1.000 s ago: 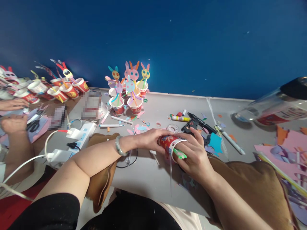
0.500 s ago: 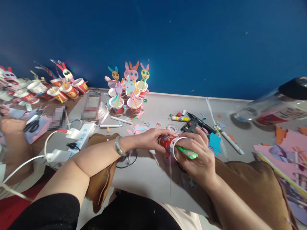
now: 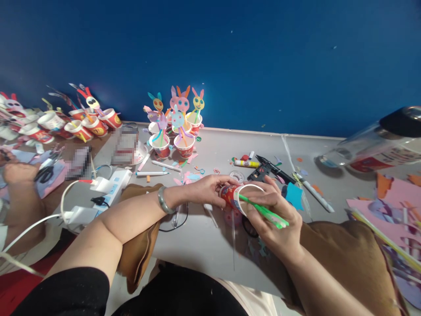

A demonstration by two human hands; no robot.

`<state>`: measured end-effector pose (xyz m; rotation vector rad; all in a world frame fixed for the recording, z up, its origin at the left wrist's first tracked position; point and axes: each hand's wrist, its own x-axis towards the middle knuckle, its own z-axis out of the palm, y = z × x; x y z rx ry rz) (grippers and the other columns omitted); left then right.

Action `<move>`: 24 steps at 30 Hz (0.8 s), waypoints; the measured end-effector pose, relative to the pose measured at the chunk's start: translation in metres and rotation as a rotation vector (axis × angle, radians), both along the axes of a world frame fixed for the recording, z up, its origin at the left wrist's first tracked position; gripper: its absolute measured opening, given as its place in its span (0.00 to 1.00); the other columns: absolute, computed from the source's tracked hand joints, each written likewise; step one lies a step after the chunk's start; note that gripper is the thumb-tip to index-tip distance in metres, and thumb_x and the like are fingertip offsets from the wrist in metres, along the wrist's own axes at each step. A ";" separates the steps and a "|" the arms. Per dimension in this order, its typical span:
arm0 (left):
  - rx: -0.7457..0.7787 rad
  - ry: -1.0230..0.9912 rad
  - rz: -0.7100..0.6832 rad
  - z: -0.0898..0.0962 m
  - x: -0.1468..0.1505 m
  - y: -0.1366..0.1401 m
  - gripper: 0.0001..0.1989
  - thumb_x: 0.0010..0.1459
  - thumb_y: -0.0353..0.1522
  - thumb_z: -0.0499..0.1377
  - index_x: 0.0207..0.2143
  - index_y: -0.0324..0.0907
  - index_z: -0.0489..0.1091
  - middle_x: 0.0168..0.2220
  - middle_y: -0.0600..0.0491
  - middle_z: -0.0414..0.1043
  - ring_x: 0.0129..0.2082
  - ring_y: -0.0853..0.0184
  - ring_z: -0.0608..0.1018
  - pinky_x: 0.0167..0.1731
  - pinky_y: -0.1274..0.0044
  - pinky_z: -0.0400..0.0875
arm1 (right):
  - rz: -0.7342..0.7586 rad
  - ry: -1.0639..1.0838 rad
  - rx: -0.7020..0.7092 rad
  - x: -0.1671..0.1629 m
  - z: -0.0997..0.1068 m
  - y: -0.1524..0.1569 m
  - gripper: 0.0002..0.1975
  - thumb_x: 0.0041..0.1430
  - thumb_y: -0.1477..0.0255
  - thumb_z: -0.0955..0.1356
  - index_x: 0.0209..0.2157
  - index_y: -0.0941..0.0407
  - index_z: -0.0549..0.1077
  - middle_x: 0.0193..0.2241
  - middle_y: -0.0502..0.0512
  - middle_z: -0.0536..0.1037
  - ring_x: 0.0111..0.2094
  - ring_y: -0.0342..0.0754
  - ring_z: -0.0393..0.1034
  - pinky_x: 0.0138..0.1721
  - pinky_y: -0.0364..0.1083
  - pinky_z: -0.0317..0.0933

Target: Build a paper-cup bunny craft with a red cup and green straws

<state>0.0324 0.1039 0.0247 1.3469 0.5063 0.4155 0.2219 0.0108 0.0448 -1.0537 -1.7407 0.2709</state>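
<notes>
My left hand (image 3: 208, 189), with a bangle on its wrist, is wrapped round the base of a red printed paper cup (image 3: 230, 195). The cup lies tilted on its side in the air, its white-rimmed mouth facing my right hand (image 3: 283, 219). Between the thumb and fingers of that hand is a bright green strip (image 3: 269, 215); one end reaches into the cup and the other sticks out past the fingers. Whether the strip touches the cup's bottom I cannot tell. Just below the cup, a pink paper piece (image 3: 232, 217) and a thin stick (image 3: 233, 245) are partly seen.
Paper cups with rabbit-faced figures (image 3: 178, 117) stand by the blue wall. A power strip (image 3: 116, 186) and another person's hand (image 3: 20, 172) are on the left. Markers (image 3: 246, 163), a black tool (image 3: 263, 172), a tape roll (image 3: 236, 176) and a large bottle (image 3: 378, 145) lie beyond and right.
My right hand has drawn back slightly right and down with the green strip, so more of it shows outside the cup. The cup's mouth is more visible; my left hand has barely moved.
</notes>
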 end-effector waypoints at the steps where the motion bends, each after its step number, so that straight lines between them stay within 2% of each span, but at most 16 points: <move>1: -0.019 -0.008 0.009 0.000 0.001 0.000 0.32 0.40 0.20 0.68 0.51 0.40 0.72 0.45 0.50 0.75 0.39 0.70 0.77 0.41 0.76 0.70 | 0.001 0.021 -0.005 0.000 0.000 -0.001 0.09 0.58 0.76 0.70 0.36 0.50 0.68 0.37 0.52 0.83 0.44 0.57 0.79 0.63 0.69 0.55; 8: -0.082 -0.025 0.003 0.002 0.002 0.001 0.32 0.38 0.23 0.73 0.49 0.40 0.72 0.48 0.47 0.74 0.44 0.65 0.78 0.46 0.71 0.72 | -0.002 0.129 -0.024 -0.004 0.000 -0.005 0.09 0.59 0.78 0.69 0.37 0.50 0.69 0.36 0.53 0.83 0.46 0.57 0.79 0.63 0.69 0.56; 11: -0.098 -0.041 -0.016 0.001 0.002 0.000 0.33 0.39 0.26 0.75 0.50 0.40 0.71 0.49 0.46 0.73 0.46 0.64 0.78 0.48 0.68 0.71 | 0.009 0.093 -0.012 -0.004 0.001 -0.006 0.09 0.59 0.77 0.70 0.37 0.50 0.69 0.37 0.53 0.83 0.46 0.57 0.78 0.63 0.69 0.56; 14: -0.059 -0.048 -0.032 -0.002 0.002 0.000 0.32 0.42 0.29 0.74 0.51 0.40 0.70 0.48 0.47 0.73 0.47 0.63 0.77 0.48 0.70 0.72 | 0.014 0.039 0.005 -0.005 0.003 -0.007 0.08 0.59 0.77 0.71 0.36 0.50 0.70 0.36 0.53 0.82 0.46 0.57 0.78 0.63 0.69 0.55; 17: 0.033 -0.021 -0.049 -0.004 0.001 0.000 0.31 0.46 0.32 0.73 0.53 0.40 0.70 0.47 0.47 0.74 0.47 0.63 0.78 0.48 0.70 0.72 | -0.001 0.014 0.015 -0.006 0.004 -0.008 0.08 0.59 0.76 0.72 0.36 0.50 0.70 0.36 0.53 0.82 0.46 0.57 0.78 0.63 0.69 0.55; 19: 0.128 -0.003 -0.047 -0.005 0.001 0.000 0.31 0.49 0.34 0.72 0.55 0.41 0.69 0.50 0.45 0.74 0.49 0.61 0.78 0.50 0.69 0.72 | -0.004 0.006 0.018 -0.006 0.003 -0.008 0.09 0.58 0.76 0.73 0.36 0.50 0.71 0.36 0.52 0.82 0.46 0.57 0.78 0.63 0.69 0.56; 21: 0.286 0.015 -0.037 -0.005 0.000 0.000 0.30 0.50 0.34 0.71 0.55 0.42 0.70 0.55 0.43 0.72 0.54 0.58 0.76 0.55 0.67 0.70 | -0.005 0.000 0.020 -0.005 0.002 -0.007 0.09 0.58 0.76 0.73 0.36 0.50 0.71 0.37 0.52 0.82 0.45 0.56 0.78 0.62 0.68 0.57; 24: 0.540 0.029 -0.047 0.000 0.000 -0.002 0.31 0.50 0.36 0.70 0.57 0.42 0.70 0.61 0.41 0.67 0.63 0.54 0.69 0.64 0.63 0.61 | -0.009 -0.009 0.016 -0.004 -0.002 -0.005 0.08 0.58 0.75 0.73 0.36 0.50 0.71 0.37 0.52 0.82 0.44 0.55 0.79 0.62 0.66 0.58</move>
